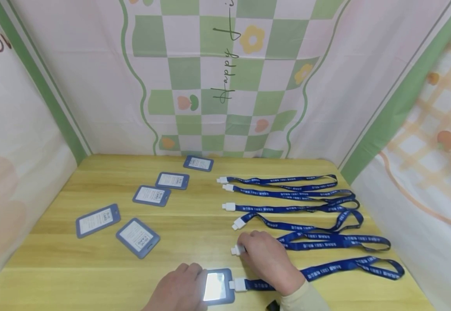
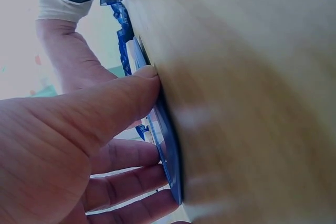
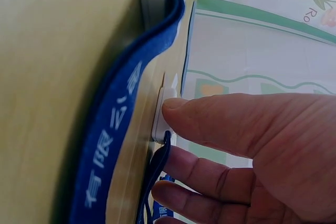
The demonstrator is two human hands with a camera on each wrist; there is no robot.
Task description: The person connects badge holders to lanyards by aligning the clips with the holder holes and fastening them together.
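My left hand [image 1: 180,290] holds a blue ID badge holder [image 1: 227,276] at the table's front, thumb and fingers on its edges. Glare covers part of the badge's face. Joined to this badge is the white clip [image 1: 241,284] of the nearest blue lanyard [image 1: 326,270], part of whose strap passes behind my right forearm. Just above, my right hand [image 1: 267,259] pinches the white clip [image 1: 237,250] of the second lanyard [image 1: 334,242]. In the right wrist view, the thumb presses that clip [image 3: 163,114], and the fingers lie on its far side.
Several loose ID badge holders [image 1: 137,237] lie scattered on the left of the wooden table [image 1: 194,233]. More blue lanyards [image 1: 287,209] stretch in rows at the right, white clips facing left. A patterned cloth [image 1: 217,86] hangs behind the table.
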